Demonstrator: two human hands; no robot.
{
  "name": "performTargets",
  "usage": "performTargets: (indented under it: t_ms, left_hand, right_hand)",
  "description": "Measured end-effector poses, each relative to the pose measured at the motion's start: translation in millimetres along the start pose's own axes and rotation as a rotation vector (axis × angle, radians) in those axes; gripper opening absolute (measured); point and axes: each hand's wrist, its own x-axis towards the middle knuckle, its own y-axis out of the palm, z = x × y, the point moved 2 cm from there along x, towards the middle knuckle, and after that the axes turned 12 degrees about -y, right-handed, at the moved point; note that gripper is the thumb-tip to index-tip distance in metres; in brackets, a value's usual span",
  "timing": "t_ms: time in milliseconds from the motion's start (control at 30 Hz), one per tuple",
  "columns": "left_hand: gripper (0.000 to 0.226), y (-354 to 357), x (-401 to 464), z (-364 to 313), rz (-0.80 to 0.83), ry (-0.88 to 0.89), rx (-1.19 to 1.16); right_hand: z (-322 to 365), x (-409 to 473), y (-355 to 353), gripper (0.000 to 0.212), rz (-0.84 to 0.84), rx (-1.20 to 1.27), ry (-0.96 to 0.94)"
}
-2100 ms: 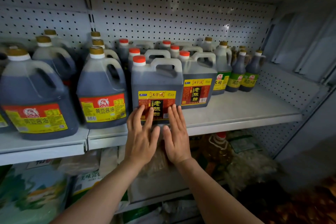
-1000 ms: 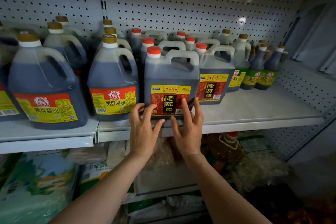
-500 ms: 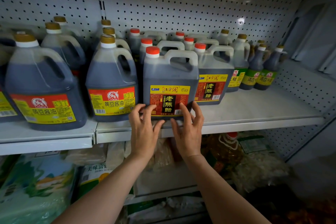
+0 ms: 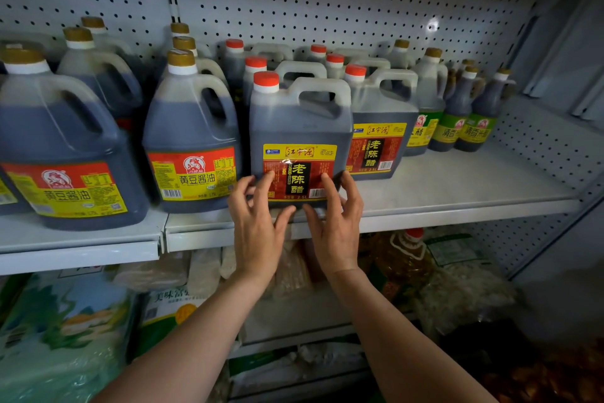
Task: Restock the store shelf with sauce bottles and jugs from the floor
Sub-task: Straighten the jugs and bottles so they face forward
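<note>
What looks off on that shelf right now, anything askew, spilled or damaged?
Nothing stands out. The square red-capped dark vinegar jug stands upright at the grey metal shelf front, label outward, with the left hand and right hand fingertips on its lower face. No spill or damage shows.

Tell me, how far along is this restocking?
Mostly done, it seems: rows of jugs already stand on the shelf. In hand: the left hand and right hand touch the front vinegar jug at its base. Bare space remains on the right.

head cam | faces shelf (image 4: 425, 206) front-on, slightly downward | close | edges perhaps distorted
</note>
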Motion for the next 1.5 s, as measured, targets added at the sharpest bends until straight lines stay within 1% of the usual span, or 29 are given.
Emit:
performTargets:
  t_ms: [133, 367, 667, 967, 1267, 1500]
  left_hand:
    - [0.066, 0, -1, 0, 0.001, 0.015, 0.0]
    - [0.061, 4, 9, -7, -0.06, -0.078, -0.024]
    - [0.062, 11, 17, -8, -0.106, -0.105, 0.03]
    - [0.063, 14, 19, -7, -0.126, -0.087, 0.046]
    - [0.063, 14, 18, -4, -0.13, -0.066, 0.062]
    - [0.065, 13, 19, -4, -0.118, -0.06, 0.059]
  right_hand:
    - [-1, 2, 2, 0.063, -0.014, -0.037, -0.049]
    - [6, 14, 1, 0.061, -0.053, -0.017, 0.075]
    - [4, 20, 6, 0.066, -0.094, -0.009, 0.081]
    - [3, 22, 6, 0.063, -0.104, 0.001, 0.086]
    - [4, 22, 7, 0.067, -0.104, 0.005, 0.101]
    - [7, 25, 9, 0.063, -0.164, 0.015, 0.114]
